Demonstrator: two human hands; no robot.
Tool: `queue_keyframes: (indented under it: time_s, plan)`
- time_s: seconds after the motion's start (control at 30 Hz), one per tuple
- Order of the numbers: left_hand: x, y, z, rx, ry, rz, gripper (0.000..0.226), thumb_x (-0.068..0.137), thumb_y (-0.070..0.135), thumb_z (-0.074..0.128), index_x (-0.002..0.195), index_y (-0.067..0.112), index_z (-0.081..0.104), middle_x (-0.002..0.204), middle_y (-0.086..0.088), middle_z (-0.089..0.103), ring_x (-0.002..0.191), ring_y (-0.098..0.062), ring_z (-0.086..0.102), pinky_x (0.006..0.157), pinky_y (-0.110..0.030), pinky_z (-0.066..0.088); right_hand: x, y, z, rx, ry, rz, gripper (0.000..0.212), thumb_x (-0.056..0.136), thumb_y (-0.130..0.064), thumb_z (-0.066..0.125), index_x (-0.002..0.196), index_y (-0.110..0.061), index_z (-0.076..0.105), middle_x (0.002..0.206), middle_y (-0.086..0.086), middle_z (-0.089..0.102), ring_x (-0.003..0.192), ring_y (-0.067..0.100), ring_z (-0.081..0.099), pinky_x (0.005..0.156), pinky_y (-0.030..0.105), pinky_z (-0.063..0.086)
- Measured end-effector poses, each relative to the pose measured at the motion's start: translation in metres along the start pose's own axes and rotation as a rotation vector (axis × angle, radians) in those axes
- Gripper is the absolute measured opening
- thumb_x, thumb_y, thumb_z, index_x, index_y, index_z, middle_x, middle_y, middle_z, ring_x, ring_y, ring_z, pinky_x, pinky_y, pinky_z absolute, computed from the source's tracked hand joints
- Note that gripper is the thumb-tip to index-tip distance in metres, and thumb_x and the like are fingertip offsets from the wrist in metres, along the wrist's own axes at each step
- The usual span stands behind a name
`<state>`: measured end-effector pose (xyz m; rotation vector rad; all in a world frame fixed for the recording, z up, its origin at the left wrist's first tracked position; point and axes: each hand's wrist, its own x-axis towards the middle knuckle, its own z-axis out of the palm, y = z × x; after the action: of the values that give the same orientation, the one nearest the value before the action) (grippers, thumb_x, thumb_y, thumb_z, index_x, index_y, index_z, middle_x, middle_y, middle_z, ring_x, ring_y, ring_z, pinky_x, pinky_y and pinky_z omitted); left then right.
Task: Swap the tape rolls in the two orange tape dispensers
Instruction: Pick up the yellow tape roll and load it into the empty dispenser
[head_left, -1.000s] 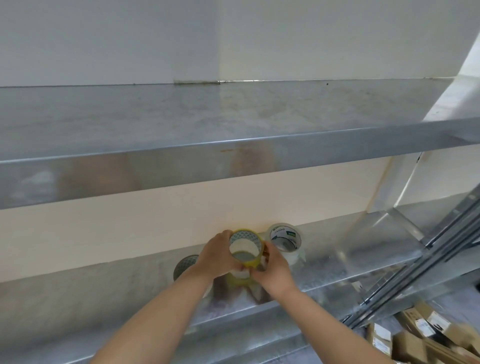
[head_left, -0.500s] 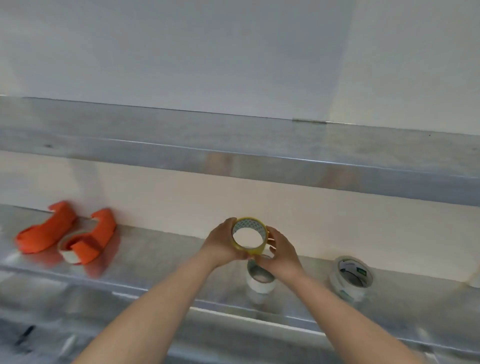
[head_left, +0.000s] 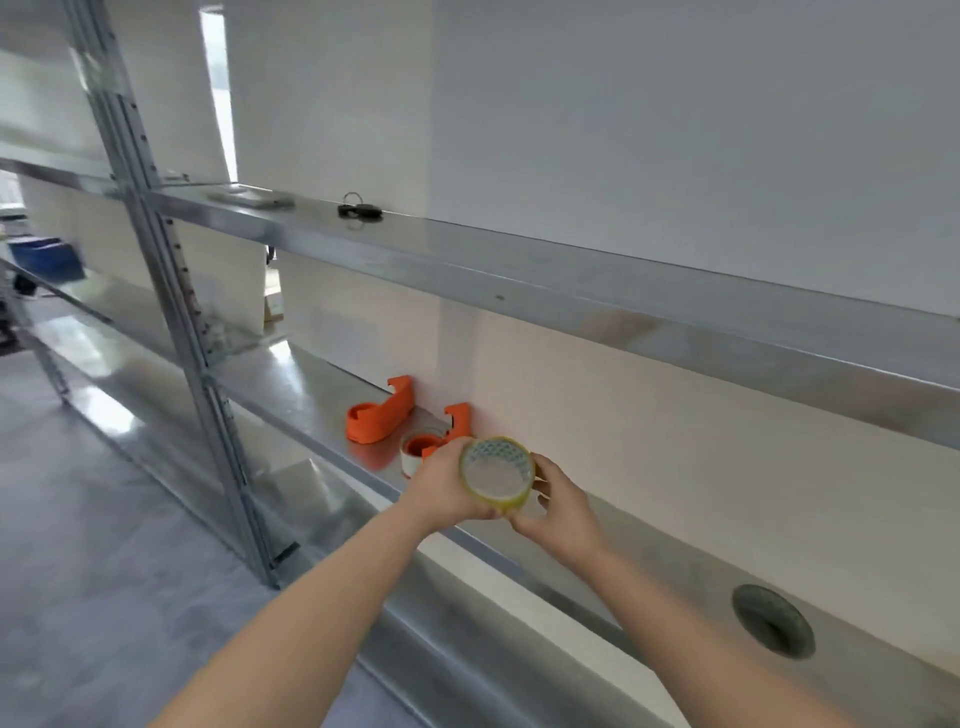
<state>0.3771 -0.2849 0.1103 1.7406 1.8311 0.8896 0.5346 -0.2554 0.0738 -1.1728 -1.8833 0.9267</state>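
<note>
Both hands (head_left: 447, 486) carried yellowish roll (head_left: 497, 477) (clear tape, prob.) near dispensers (head_left: 381, 414).

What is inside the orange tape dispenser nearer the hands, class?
A white tape roll sits in the nearer orange dispenser, around its orange hub. The left hand, holding the yellow tape roll with the right hand, covers the dispenser's near part.

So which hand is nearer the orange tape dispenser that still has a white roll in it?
Left. The left hand sits right in front of that orange tape dispenser, partly overlapping it; the right hand is farther right, beyond the yellow-edged tape roll.
</note>
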Motion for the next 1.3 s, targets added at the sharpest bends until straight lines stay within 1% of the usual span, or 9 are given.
queue_keyframes:
  time_s: [0.17, 0.3, 0.43, 0.53, 0.63, 0.77, 0.93, 1.13, 1.3]
  plan:
    - [0.001, -0.054, -0.068, -0.010, 0.021, 0.015, 0.075, 0.056, 0.022, 0.087, 0.122, 0.018, 0.052, 0.108, 0.008, 0.057, 0.103, -0.011, 0.057, 0.085, -0.021, 0.041, 0.032, -0.039, 0.071, 0.011, -0.018, -0.042, 0.062, 0.063, -0.007, 0.077, 0.115, -0.029, 0.052, 0.105, -0.014, 0.060, 0.092, -0.009, 0.057, 0.074, -0.001, 0.041]
    - [0.011, -0.106, -0.128, -0.010, -0.007, 0.016, 0.069, 0.062, 0.022, 0.085, 0.122, 0.018, 0.052, 0.103, 0.011, 0.052, 0.097, -0.006, 0.051, 0.078, -0.013, 0.036, 0.060, -0.070, 0.140, 0.007, -0.018, -0.064, 0.066, 0.059, -0.018, 0.078, 0.118, -0.030, 0.052, 0.115, -0.007, 0.063, 0.105, 0.004, 0.059, 0.093, 0.024, 0.049]
    - [0.028, -0.153, -0.177, -0.017, -0.022, 0.024, 0.076, 0.062, 0.020, 0.085, 0.129, 0.017, 0.048, 0.106, 0.011, 0.049, 0.097, -0.004, 0.048, 0.074, -0.007, 0.031, 0.085, -0.099, 0.196, 0.033, 0.005, -0.030, 0.072, 0.051, -0.041, 0.068, 0.119, -0.028, 0.050, 0.109, -0.017, 0.059, 0.102, -0.001, 0.057, 0.087, 0.013, 0.043]
    - [0.040, -0.178, -0.199, -0.023, -0.046, 0.025, 0.079, 0.060, 0.026, 0.087, 0.128, 0.019, 0.048, 0.111, 0.009, 0.054, 0.096, -0.004, 0.047, 0.082, -0.015, 0.035, 0.101, -0.109, 0.222, 0.017, 0.011, -0.013, 0.062, 0.064, -0.019, 0.074, 0.118, -0.032, 0.047, 0.110, -0.015, 0.059, 0.100, -0.003, 0.055, 0.080, 0.003, 0.039]
    - [0.056, -0.202, -0.210, -0.032, -0.063, 0.006, 0.083, 0.055, 0.031, 0.088, 0.127, 0.022, 0.048, 0.120, 0.004, 0.059, 0.098, -0.007, 0.050, 0.085, -0.020, 0.039, 0.119, -0.111, 0.240, -0.018, 0.020, 0.007, 0.064, 0.069, -0.010, 0.076, 0.126, -0.020, 0.047, 0.109, -0.016, 0.055, 0.100, -0.004, 0.053, 0.077, -0.007, 0.035]
    - [0.082, -0.227, -0.217, -0.021, -0.079, 0.001, 0.084, 0.054, 0.029, 0.087, 0.127, 0.022, 0.048, 0.122, 0.002, 0.060, 0.100, -0.010, 0.052, 0.085, -0.021, 0.041, 0.144, -0.104, 0.258, -0.074, 0.037, 0.049, 0.071, 0.069, -0.017, 0.077, 0.131, -0.016, 0.044, 0.118, -0.010, 0.057, 0.108, 0.004, 0.054, 0.093, 0.011, 0.041]
    - [0.127, -0.253, -0.221, -0.002, -0.136, 0.030, 0.081, 0.059, 0.022, 0.085, 0.130, 0.018, 0.046, 0.117, 0.005, 0.057, 0.099, -0.005, 0.048, 0.084, -0.018, 0.037, 0.184, -0.095, 0.278, -0.047, 0.011, 0.064, 0.054, 0.071, -0.005, 0.071, 0.115, -0.029, 0.049, 0.108, -0.006, 0.060, 0.103, 0.010, 0.058, 0.097, 0.027, 0.047]
    - [0.190, -0.270, -0.224, 0.013, -0.213, 0.067, 0.086, 0.060, 0.025, 0.086, 0.133, 0.015, 0.042, 0.115, 0.010, 0.051, 0.107, -0.007, 0.051, 0.087, -0.017, 0.034, 0.231, -0.078, 0.284, -0.034, 0.069, 0.121, 0.062, 0.073, 0.000, 0.068, 0.127, -0.020, 0.045, 0.104, -0.011, 0.057, 0.097, 0.003, 0.056, 0.078, -0.002, 0.040]
    - [0.222, -0.280, -0.221, -0.040, -0.270, 0.091, 0.096, 0.042, 0.042, 0.082, 0.126, 0.014, 0.047, 0.106, 0.010, 0.051, 0.104, -0.009, 0.055, 0.084, -0.018, 0.038, 0.258, -0.067, 0.291, -0.118, 0.090, 0.175, 0.062, 0.072, -0.005, 0.068, 0.110, -0.044, 0.039, 0.102, -0.014, 0.061, 0.094, 0.002, 0.060, 0.086, 0.014, 0.048]
